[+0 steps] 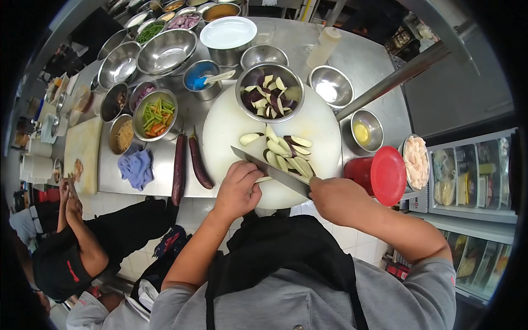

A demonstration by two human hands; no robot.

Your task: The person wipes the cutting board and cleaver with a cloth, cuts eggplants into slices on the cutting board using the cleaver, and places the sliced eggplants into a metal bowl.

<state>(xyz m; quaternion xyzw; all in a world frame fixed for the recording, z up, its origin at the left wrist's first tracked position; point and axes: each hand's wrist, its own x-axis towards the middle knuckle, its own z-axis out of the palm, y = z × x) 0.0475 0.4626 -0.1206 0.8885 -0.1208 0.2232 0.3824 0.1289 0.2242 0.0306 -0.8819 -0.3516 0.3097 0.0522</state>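
Note:
My right hand (pixel 336 199) grips the handle of a kitchen knife (pixel 273 175). The broad blade slants across the near part of a round white cutting board (pixel 223 124). Beside the blade, my left hand (pixel 237 190) is closed, its fingers curled over a pale eggplant piece (pixel 265 179) that is mostly hidden. Cut eggplant wedges (pixel 283 149) lie in a loose pile just beyond the blade. Farther back on the board stands a steel bowl (pixel 297 91) with more purple-skinned wedges. Two whole eggplants (pixel 179 170) rest on the counter left of the board.
Left are a blue cloth (pixel 135 169) and a bowl of cut vegetables (pixel 171 125). A red container (pixel 388 176) and a pan of pale raw meat (pixel 416 162) stand right. A metal post (pixel 385 85) crosses the counter's right side. A co-worker (pixel 82 242) cuts at another board (pixel 83 148).

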